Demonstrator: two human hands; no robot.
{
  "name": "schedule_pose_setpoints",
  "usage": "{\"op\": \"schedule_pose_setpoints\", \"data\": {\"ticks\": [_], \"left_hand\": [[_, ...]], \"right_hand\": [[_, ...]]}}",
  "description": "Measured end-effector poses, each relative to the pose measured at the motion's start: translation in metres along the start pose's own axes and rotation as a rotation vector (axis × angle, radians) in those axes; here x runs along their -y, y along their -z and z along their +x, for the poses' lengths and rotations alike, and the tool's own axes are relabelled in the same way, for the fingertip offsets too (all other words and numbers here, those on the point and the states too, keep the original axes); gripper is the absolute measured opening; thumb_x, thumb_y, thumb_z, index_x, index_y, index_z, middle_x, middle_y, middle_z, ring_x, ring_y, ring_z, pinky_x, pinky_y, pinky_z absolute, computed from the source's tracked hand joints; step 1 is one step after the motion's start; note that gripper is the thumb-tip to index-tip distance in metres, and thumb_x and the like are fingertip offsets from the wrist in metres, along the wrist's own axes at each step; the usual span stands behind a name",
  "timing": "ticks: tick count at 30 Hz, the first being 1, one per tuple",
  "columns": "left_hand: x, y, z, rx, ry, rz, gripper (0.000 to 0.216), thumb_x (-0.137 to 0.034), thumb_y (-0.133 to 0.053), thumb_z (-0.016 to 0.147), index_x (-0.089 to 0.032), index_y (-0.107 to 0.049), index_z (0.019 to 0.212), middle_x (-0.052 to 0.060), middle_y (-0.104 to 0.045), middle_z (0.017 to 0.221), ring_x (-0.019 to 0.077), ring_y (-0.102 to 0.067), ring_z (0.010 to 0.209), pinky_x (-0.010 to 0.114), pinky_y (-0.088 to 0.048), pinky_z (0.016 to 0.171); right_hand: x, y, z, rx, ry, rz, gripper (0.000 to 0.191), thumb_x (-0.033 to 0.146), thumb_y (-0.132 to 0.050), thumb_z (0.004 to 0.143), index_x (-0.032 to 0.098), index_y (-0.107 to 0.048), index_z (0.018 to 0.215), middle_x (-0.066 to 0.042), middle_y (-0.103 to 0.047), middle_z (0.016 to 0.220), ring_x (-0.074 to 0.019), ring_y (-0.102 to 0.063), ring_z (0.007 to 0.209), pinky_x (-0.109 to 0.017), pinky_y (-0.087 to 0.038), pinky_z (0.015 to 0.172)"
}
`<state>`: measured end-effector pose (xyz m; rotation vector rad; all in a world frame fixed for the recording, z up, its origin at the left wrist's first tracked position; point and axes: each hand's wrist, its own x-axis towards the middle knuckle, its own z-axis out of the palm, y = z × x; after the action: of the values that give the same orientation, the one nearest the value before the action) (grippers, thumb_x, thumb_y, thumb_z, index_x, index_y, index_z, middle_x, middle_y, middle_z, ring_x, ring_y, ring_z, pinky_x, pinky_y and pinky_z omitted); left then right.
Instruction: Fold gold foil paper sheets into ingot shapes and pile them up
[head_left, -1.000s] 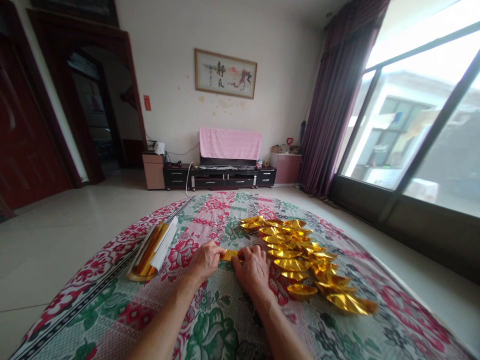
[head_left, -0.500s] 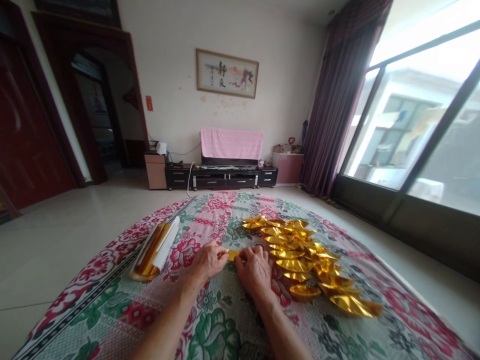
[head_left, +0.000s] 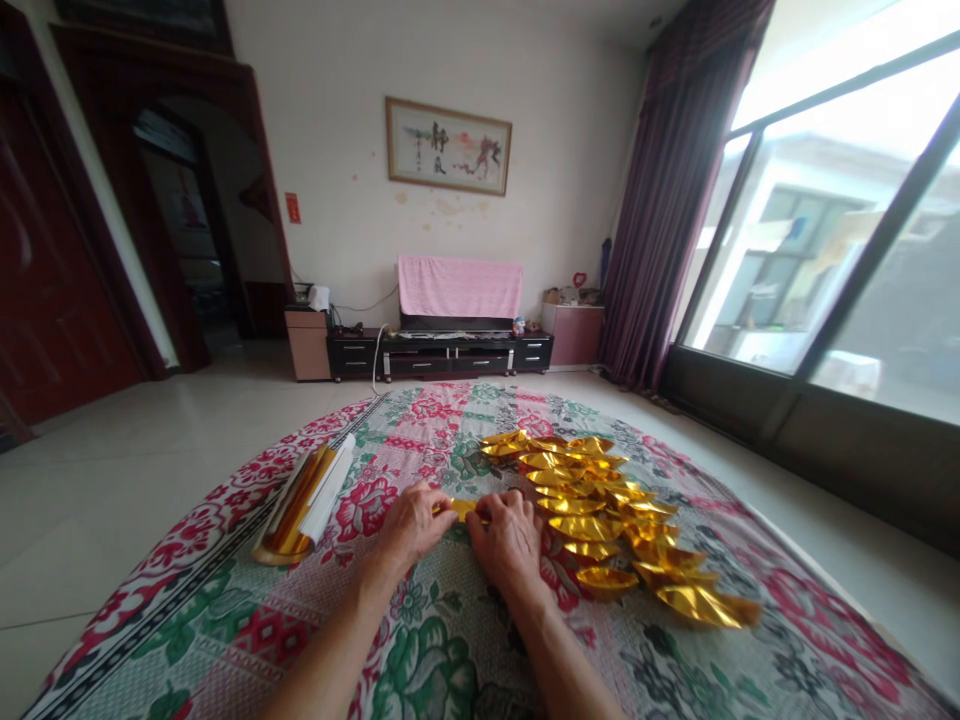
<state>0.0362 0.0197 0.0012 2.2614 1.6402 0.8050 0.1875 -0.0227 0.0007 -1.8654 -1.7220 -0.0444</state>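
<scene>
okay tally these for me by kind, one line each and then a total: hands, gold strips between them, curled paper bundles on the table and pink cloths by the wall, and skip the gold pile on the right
Hands: 2, left hand and right hand
Gold strip: 1
Curled paper bundle: 1
Pink cloth: 1
Total: 5

At twelve o'clock, the framed picture (head_left: 448, 146) bears a large 静; at ten, the red slip's (head_left: 292, 208) marks are illegible.
</scene>
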Motion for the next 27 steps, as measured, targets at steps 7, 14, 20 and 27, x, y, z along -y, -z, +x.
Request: {"op": "schedule_pose_setpoints", "data": {"ticks": [7,14,20,27], "left_hand": [[0.008,0.006,0.003,0.058,-0.015,0.034,0.02,-0.029,-0.055,0.076,-0.026,-0.071,0.088,0.002,-0.059,0.08,0.0132,-0.055,0.075,0.023,-0.041,0.07],[0.014,0.019,0.001,0.091,0.038,0.073,0.025,-0.025,-0.05,0.078,-0.029,-0.07,0.093,0.002,-0.062,0.085,0.0139,-0.057,0.079,0.024,-0.041,0.073],[0.019,0.019,0.0,0.095,-0.002,0.061,0.028,-0.019,-0.047,0.079,-0.029,-0.071,0.092,0.003,-0.064,0.085,0.0146,-0.058,0.08,0.023,-0.042,0.073],[0.029,0.012,0.003,0.097,-0.025,0.045,0.032,-0.018,-0.044,0.08,-0.029,-0.07,0.094,0.003,-0.064,0.086,0.0149,-0.059,0.08,0.024,-0.042,0.072]], "right_hand": [[0.001,0.0,0.0,-0.006,0.004,-0.002,0.022,0.039,-0.049,0.081,0.025,-0.065,0.08,-0.005,-0.056,0.091,-0.0202,-0.046,0.084,-0.032,-0.029,0.073],[0.001,0.002,0.0,-0.003,0.0,-0.003,0.02,0.039,-0.051,0.079,0.026,-0.066,0.08,-0.005,-0.056,0.09,-0.0201,-0.045,0.083,-0.031,-0.028,0.072],[-0.001,-0.001,0.001,-0.017,0.014,-0.001,0.02,0.04,-0.051,0.079,0.027,-0.066,0.08,-0.004,-0.056,0.09,-0.0205,-0.045,0.083,-0.032,-0.028,0.073],[-0.001,0.0,0.001,-0.009,0.008,0.0,0.02,0.039,-0.051,0.079,0.027,-0.066,0.08,-0.005,-0.055,0.09,-0.0199,-0.045,0.083,-0.032,-0.027,0.074]]}}
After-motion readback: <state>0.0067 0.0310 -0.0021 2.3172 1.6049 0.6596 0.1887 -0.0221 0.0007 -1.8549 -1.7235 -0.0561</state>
